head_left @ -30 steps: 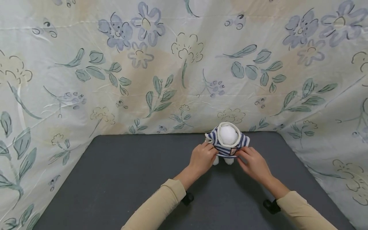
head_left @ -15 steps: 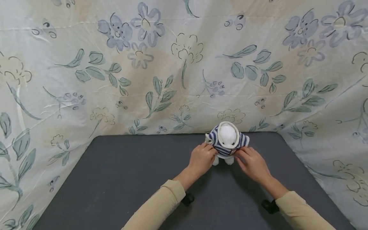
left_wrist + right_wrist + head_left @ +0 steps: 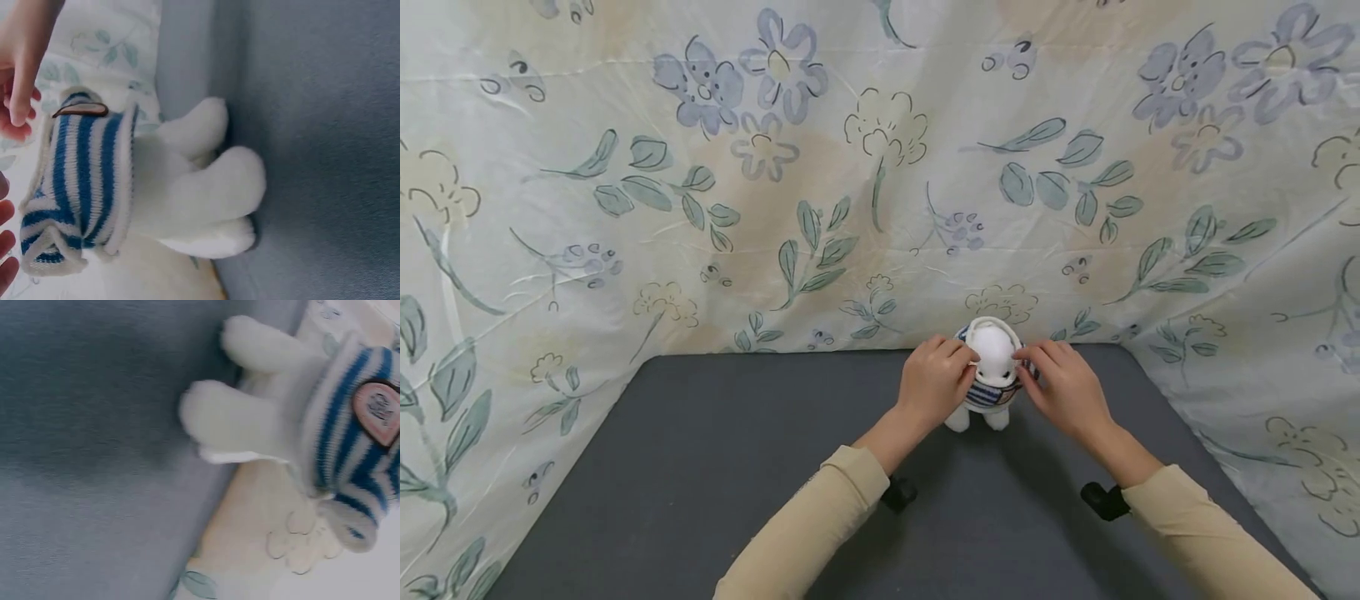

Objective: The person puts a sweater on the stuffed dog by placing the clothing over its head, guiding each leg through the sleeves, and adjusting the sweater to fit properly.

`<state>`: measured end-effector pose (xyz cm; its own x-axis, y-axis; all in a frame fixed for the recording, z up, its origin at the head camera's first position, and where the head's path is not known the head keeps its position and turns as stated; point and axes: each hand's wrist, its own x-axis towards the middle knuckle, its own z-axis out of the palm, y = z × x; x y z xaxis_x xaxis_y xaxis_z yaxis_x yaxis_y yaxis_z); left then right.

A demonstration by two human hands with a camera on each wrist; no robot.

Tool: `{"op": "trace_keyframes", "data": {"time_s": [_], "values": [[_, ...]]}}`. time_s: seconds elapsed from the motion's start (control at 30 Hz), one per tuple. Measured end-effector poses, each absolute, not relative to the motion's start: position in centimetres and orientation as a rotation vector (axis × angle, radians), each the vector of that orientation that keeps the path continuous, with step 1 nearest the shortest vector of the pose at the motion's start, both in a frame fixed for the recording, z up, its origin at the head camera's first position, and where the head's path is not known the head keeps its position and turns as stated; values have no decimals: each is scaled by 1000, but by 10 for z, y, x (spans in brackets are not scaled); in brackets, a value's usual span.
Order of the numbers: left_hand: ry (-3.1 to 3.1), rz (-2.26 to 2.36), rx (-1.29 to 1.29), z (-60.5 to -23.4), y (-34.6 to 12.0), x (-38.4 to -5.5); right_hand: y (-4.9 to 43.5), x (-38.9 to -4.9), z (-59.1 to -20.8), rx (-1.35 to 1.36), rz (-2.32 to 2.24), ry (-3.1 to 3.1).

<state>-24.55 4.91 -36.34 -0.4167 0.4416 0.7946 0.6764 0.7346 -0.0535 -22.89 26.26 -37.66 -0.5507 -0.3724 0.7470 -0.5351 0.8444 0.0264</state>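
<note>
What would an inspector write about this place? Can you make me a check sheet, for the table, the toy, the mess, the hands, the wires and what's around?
Surface: dark gray table, smooth-looking.
Job's things: white plush toy, feet on the table; blue-and-white striped sweater on it, with a heart-shaped patch in front.
Clutter: nothing seen.
Hands: left hand and right hand on opposite sides of the toy's face, fingertips by the sweater's pale neck edge; cannot tell if they pinch it.
Cables: nothing seen.
Surroundings: flowered cloth behind the table and along both sides.
</note>
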Motion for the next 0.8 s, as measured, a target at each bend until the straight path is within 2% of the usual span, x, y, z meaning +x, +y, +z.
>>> {"op": "trace_keyframes", "data": {"time_s": [0.43,0.8], "values": [[-2296,-136,-795,-361,64,-257,252,-243,-367,657,222,-2356],[-2412,-192,-671,-365,68,-258,253,-242,-358,609,174,-2508]]}}
